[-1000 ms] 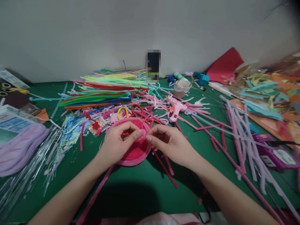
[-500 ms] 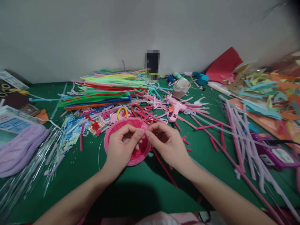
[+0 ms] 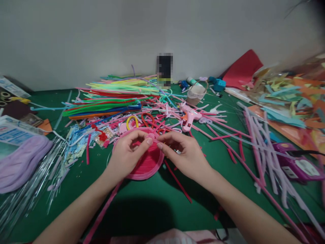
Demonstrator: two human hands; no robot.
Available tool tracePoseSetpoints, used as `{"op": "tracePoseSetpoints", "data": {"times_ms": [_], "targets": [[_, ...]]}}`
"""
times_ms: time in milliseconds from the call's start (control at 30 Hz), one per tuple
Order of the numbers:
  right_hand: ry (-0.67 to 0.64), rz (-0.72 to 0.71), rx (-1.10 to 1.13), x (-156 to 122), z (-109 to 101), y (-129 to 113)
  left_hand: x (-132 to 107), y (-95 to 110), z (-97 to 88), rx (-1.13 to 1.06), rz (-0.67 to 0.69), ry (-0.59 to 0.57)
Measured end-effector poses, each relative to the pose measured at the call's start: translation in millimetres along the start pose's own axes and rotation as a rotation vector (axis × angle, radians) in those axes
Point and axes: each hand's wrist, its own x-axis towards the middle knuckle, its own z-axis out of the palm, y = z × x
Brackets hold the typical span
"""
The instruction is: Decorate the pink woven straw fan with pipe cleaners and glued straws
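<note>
My left hand (image 3: pixel 127 156) grips the near rim of a round pink coiled pipe-cleaner disc (image 3: pixel 147 166) and holds it tilted above the green table (image 3: pixel 142 206). My right hand (image 3: pixel 182 154) pinches the disc's upper edge, thumb and forefinger closed on a pink strand next to my left fingertips. A long pink pipe cleaner (image 3: pixel 101 213) trails from under the disc toward me.
A heap of coloured pipe cleaners (image 3: pixel 109 101) lies behind the disc. A pink glue gun (image 3: pixel 190 118) and a small basket (image 3: pixel 196 95) sit to the right, lilac stems (image 3: pixel 264 149) and a purple device (image 3: pixel 297 166) farther right, paper scraps (image 3: pixel 291 98) at the back right, packets (image 3: pixel 15 135) at the left.
The disc dipped toward me and tilted back; the trailing pink pipe cleaner shows again at lower left. Both hands keep their pinch and shifted only slightly.
</note>
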Motion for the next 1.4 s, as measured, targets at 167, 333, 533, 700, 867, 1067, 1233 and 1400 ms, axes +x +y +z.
{"op": "tracePoseSetpoints", "data": {"times_ms": [167,333,533,700,867,1067,1233,1400], "targets": [[-0.066,-0.074,-0.134,3,-11,-3,3,0,-4.1,0.045,0.023,-0.091],[-0.190,-0.175,-0.306,7,-27,-8,5,-8,-5.2,0.096,0.020,-0.217],[-0.238,-0.190,-0.468,-2,-39,-16,1,-18,3.1,0.170,0.065,-0.353],[-0.003,-0.003,-0.739,-21,-79,-16,0,-15,0.6,0.050,0.015,-0.207],[-0.178,0.212,-0.927,-51,-105,-2,-3,-15,-5.9,-0.217,-0.138,-0.075],[-0.369,0.271,-0.732,-68,-68,-8,-2,-23,-7.8,-0.282,-0.113,-0.014],[-0.362,0.169,-0.693,-43,-32,-3,-2,-28,-6.2,-0.305,-0.133,0.004],[-0.372,0.126,-0.856,7,-10,11,-2,-35,0.1,-0.336,-0.166,0.039]]}}
